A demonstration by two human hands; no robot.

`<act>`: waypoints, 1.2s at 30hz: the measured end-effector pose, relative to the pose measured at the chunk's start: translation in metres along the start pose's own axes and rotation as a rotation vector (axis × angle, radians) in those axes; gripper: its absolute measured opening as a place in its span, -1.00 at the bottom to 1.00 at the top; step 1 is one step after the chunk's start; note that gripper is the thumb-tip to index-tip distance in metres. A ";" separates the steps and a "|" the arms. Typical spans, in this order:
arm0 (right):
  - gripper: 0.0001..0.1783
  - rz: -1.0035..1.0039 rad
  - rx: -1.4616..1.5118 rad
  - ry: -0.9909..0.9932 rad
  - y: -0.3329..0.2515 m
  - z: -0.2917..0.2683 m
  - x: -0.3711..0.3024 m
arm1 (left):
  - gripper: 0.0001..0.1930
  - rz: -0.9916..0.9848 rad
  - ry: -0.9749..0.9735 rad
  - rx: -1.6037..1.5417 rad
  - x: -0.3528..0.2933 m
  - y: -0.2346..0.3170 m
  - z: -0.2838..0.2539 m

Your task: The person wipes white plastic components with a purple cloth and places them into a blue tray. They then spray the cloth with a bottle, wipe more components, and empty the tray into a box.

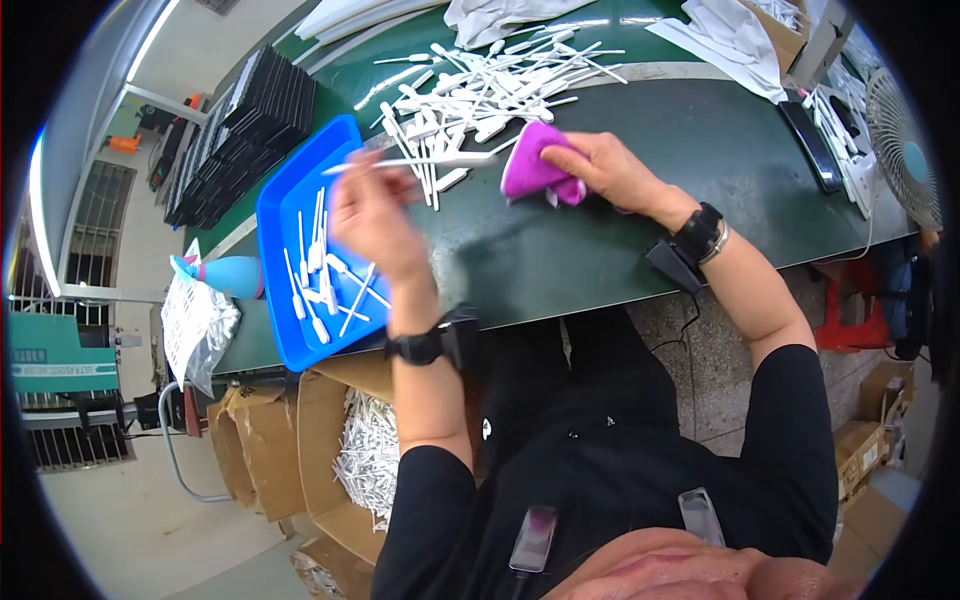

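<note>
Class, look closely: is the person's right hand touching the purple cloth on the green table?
Touching. The head view shows the right hand resting on the purple cloth, fingers pressed over its top edge.

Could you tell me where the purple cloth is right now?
The purple cloth lies on the green table under the right hand, beside the pile of white sticks.

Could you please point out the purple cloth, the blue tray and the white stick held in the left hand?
purple cloth (532, 170), head view, middle of the bunched fabric.
blue tray (285, 200), head view, bare floor near its far end.
white stick (440, 160), head view, mid-shaft.
</note>
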State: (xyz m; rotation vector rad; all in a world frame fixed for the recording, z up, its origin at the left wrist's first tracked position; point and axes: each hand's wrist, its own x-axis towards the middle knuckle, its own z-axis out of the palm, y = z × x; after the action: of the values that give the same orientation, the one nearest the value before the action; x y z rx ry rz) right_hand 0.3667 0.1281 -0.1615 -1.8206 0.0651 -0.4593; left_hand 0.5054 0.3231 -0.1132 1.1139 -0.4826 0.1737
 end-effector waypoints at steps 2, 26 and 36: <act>-0.56 0.007 0.005 0.033 0.005 -0.013 -0.006 | -0.74 0.075 0.013 0.430 0.023 0.024 -0.034; -0.47 0.075 0.497 0.635 0.006 -0.031 0.012 | -0.78 0.230 -0.671 1.075 0.002 -0.042 0.010; -0.48 0.127 0.551 0.558 0.011 -0.034 0.013 | -0.69 -0.444 -0.575 0.274 -0.007 -0.054 0.033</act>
State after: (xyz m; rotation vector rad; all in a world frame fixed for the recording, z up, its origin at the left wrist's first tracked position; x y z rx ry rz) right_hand 0.3694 0.0898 -0.1601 -1.1054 0.3953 -0.7960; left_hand 0.5100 0.2705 -0.1494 1.5156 -0.7180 -0.4972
